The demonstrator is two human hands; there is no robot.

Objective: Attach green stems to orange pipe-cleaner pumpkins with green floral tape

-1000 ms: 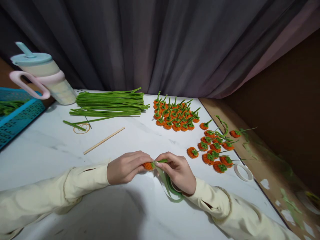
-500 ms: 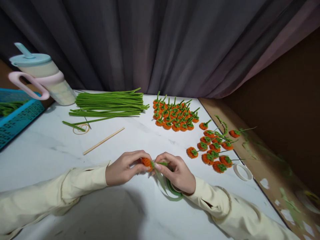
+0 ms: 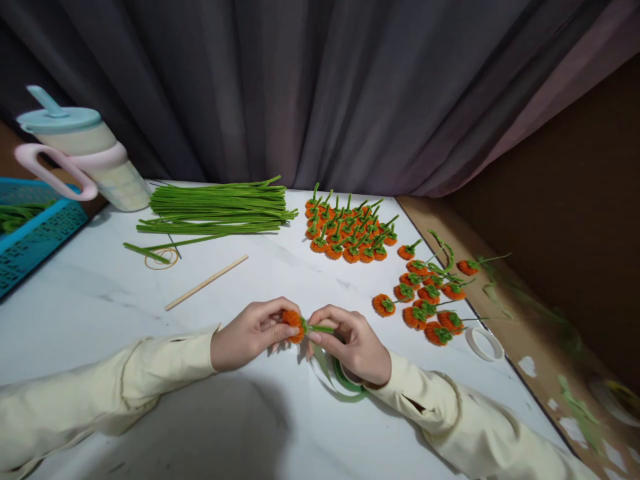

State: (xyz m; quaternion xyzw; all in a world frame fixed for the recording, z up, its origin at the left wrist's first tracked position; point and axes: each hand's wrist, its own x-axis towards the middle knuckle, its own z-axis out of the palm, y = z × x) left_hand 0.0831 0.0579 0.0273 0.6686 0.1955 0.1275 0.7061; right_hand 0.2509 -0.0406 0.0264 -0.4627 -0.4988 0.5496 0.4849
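Note:
Between the thumb and fingers of my left hand (image 3: 253, 333) is a small ribbed pipe-cleaner fruit (image 3: 294, 325), orange with a green top. Its green stem (image 3: 321, 328) points right, toward my right hand (image 3: 353, 343). There my thumb and fingers are closed on a strip of green floral tape (image 3: 326, 369) beside the base of the stem. The strip hangs down in a loop to a green tape roll (image 3: 347, 381), partly hidden under the right hand.
Behind the hands lie a bundle of green pipe cleaners (image 3: 220, 207), a wooden stick (image 3: 206, 283) and rubber bands (image 3: 161, 258). Finished-looking orange fruits (image 3: 350, 233) stand grouped, with looser ones (image 3: 431, 293) and a white tape roll (image 3: 485, 344) rightward. A tumbler (image 3: 107, 157) and blue basket (image 3: 40, 233) stand left.
The orange fruit has turned a little in my left fingers, and the left thumb now lies across its front. My right fingers have shifted slightly down from the stem.

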